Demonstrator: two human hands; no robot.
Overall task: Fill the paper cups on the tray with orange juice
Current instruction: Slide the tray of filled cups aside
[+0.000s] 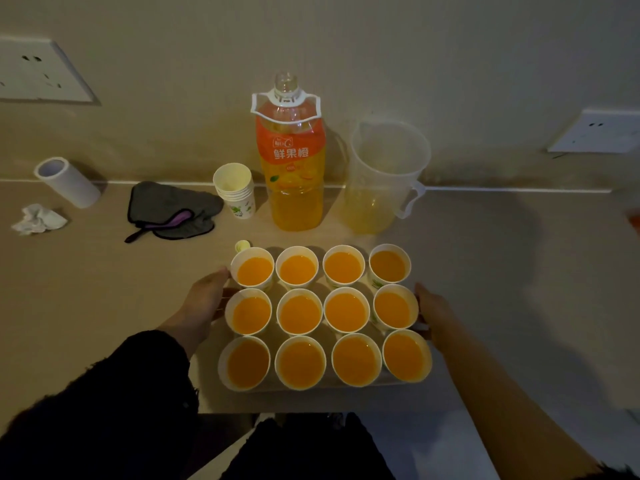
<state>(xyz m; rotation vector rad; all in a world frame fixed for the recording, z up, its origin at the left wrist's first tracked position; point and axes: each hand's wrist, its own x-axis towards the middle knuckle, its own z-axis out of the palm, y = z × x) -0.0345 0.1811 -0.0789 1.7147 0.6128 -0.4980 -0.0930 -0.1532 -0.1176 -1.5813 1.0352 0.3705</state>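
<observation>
Twelve paper cups (299,315), white with round rims, sit three rows by four on the tray (328,388) near the desk (502,271) front edge, middle. All hold opaque orange juice close to the rim, so filling looks done, nothing left to pour.

The tray is thin and pale, mostly hidden under the cups. Left hand (207,299) is at its left edge and right hand (433,310) at its right edge. Fingertips are hidden by the cups, so cannot tell whether they grip or just touch.

Small cap (242,245) lies just behind the back-left cup. Along the back edge:
- uncapped plastic bottle (294,174), part full
- clear plastic jug (381,181) with a juice remnant
- stack of spare cups (237,190)
- grey cloth (169,209)
- white roll (67,181)
- crumpled tissue (38,220)
</observation>
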